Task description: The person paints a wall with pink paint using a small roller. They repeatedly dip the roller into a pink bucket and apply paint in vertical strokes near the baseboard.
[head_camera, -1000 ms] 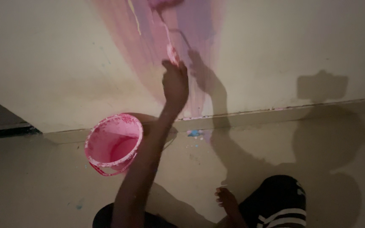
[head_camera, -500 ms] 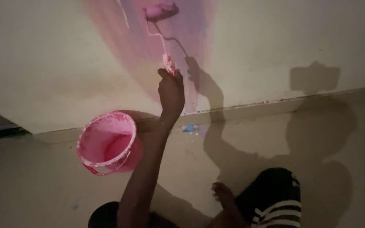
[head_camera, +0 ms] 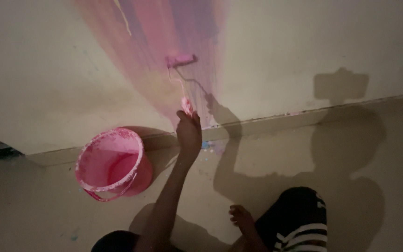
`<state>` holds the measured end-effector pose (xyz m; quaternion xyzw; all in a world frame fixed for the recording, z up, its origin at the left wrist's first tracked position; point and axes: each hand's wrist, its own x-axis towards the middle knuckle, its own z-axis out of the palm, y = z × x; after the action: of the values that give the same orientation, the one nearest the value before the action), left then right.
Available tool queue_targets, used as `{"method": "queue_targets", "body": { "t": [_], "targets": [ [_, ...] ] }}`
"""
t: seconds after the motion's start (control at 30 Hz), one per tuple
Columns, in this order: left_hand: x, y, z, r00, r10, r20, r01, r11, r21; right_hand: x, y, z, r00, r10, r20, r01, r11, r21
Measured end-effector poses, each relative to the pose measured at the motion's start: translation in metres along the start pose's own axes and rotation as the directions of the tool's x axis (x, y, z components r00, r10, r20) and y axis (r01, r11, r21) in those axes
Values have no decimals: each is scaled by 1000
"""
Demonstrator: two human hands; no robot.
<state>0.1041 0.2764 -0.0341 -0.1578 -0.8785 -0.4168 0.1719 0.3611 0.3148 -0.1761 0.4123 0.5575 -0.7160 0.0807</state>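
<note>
Now rolling pink paint on wall.
Right hand [head_camera: 188,131] clamped on pink-coated paint roller [head_camera: 181,79]; left hand unseen; pink plastic bucket [head_camera: 112,163] beside.

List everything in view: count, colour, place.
paint roller: one, pink, head flat on the wall, handle in the raised hand
painted patch: one, pink and purple, on the wall above the roller
wall: one, off-white, ahead
bucket: one, pink, on the floor at the wall's foot, left of the arm
floor: beige, with paint specks near the wall
raised hand: one, gripping the roller handle; which side is unclear
foot: one, bare, on the floor
</note>
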Motion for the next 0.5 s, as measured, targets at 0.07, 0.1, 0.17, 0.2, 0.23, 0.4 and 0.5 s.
{"method": "queue_targets", "body": {
  "t": [0.07,0.1,0.17,0.2,0.23,0.4,0.5],
  "targets": [
    [8,0,-3,1000,18,-5,-18,1000,-3,3,2,0,998,-57,11,57,997,57],
    [8,-2,-3,1000,4,21,-4,1000,-22,3,3,1,998,-57,18,56,998,31],
    [2,-9,2,999,-17,37,18,999,-27,6,9,0,998,-54,32,55,998,-26],
    [-7,-14,7,999,-20,26,20,1000,-16,7,13,-1,998,-57,25,58,998,-38],
    [-14,-19,13,1000,-21,14,21,1000,-7,8,16,-2,998,-63,17,64,997,-51],
    [-59,-44,43,989,-106,100,109,994,-23,15,24,-7,999,-49,23,48,999,22],
    [-66,-50,47,987,-99,129,105,993,-46,17,25,-5,999,-41,-5,41,999,-14]
  ]
}}
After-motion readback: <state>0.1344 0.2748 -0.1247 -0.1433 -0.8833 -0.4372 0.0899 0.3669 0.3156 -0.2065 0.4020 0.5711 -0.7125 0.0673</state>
